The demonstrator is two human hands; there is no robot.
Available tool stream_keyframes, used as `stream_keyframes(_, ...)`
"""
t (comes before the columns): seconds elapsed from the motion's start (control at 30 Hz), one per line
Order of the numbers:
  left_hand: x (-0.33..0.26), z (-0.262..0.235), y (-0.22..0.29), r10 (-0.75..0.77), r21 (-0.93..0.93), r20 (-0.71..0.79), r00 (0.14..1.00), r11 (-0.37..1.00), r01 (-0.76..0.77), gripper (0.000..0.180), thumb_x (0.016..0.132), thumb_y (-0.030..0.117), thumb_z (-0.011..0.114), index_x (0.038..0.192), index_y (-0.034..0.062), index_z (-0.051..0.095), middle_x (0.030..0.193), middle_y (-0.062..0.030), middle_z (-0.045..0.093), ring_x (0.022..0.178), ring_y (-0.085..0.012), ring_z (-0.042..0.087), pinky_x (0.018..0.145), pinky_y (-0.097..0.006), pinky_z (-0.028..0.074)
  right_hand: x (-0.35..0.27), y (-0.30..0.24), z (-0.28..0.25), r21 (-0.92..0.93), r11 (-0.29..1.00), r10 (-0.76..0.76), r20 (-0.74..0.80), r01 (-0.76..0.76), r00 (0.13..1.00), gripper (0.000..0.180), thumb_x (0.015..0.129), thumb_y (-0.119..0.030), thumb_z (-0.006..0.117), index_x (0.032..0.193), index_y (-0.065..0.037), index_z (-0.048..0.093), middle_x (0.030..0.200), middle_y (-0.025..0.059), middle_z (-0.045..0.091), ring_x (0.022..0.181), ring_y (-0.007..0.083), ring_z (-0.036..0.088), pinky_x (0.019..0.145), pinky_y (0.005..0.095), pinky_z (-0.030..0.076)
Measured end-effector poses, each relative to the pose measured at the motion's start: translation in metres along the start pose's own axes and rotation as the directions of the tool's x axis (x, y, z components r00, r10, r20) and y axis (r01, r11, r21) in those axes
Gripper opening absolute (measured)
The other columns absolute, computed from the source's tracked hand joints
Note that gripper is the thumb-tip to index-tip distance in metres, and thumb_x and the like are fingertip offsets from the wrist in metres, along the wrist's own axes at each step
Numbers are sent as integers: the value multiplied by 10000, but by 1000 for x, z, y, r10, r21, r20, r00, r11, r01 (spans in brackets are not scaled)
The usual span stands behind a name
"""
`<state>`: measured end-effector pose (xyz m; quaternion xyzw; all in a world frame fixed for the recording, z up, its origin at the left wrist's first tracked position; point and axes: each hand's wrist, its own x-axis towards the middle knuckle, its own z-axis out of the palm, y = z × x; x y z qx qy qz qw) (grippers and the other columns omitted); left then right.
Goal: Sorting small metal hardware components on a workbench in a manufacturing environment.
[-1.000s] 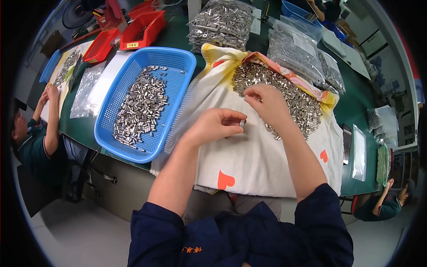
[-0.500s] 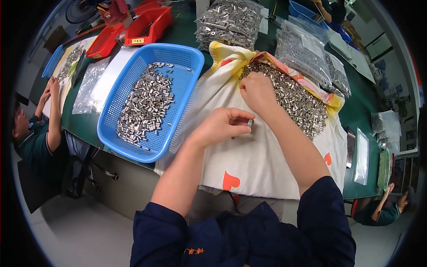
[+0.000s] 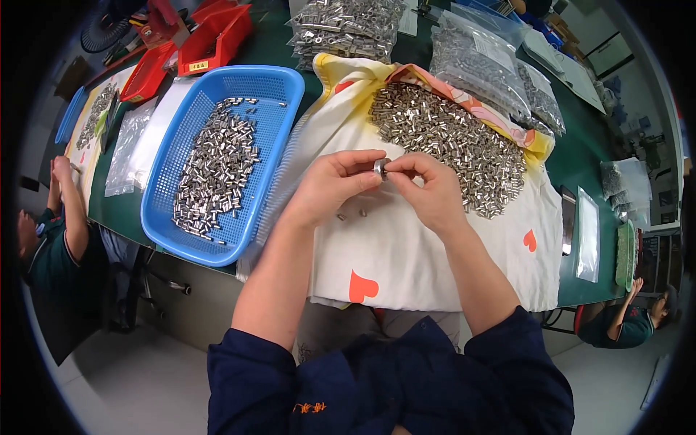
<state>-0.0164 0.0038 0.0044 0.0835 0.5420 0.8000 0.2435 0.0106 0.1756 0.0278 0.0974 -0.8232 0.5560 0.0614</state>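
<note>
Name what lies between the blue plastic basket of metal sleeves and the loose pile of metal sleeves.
In the head view, only white cloth with a yellow edge lies between blue basket and pile.

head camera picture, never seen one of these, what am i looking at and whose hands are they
It is one view from a camera on a person's head, looking down; the fisheye lens bends the edges. The left hand and right hand are the wearer's, meeting on a small metal piece. Below lies a white cloth with orange hearts, carrying a pile of small metal sleeves. A blue basket to the left holds more. Bagged parts lie further back on the green table. Other people sit at both sides.
</note>
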Motion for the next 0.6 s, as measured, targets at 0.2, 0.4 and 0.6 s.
stream_keyframes(0.2, 0, -1, -4, -71, 152, 8, 997, 986, 70, 354, 780, -1, 593, 1128, -20, 532, 973, -78, 610, 839, -111, 584, 761, -228, 476, -6, -5, 6, -334, 931, -157, -6, 146, 988, 78, 718, -31, 595, 792, -26, 620, 758, 88, 601, 694, 196, 583, 632, 274, 456)
stream_keyframes(0.4, -2, 0, 1, -76, 208, -14, 997, 975, 78, 355, 782, 12, 599, 1129, -22, 532, 945, -64, 617, 832, -96, 578, 745, -218, 470, -4, -2, -7, -241, 963, -112, 61, 123, 992, 84, 713, -62, 611, 786, -21, 608, 758, 92, 604, 680, 219, 592, 618, 301, 463)
stream_keyframes(0.6, -4, -1, 1, -116, 313, 24, 993, 944, 103, 354, 793, 31, 599, 1136, -15, 529, 949, -47, 615, 830, -93, 577, 736, -217, 466, 20, -9, -19, -221, 966, 181, 216, -132, 960, 145, 731, -91, 621, 866, -40, 641, 837, 93, 643, 743, 187, 618, 691, 301, 481)
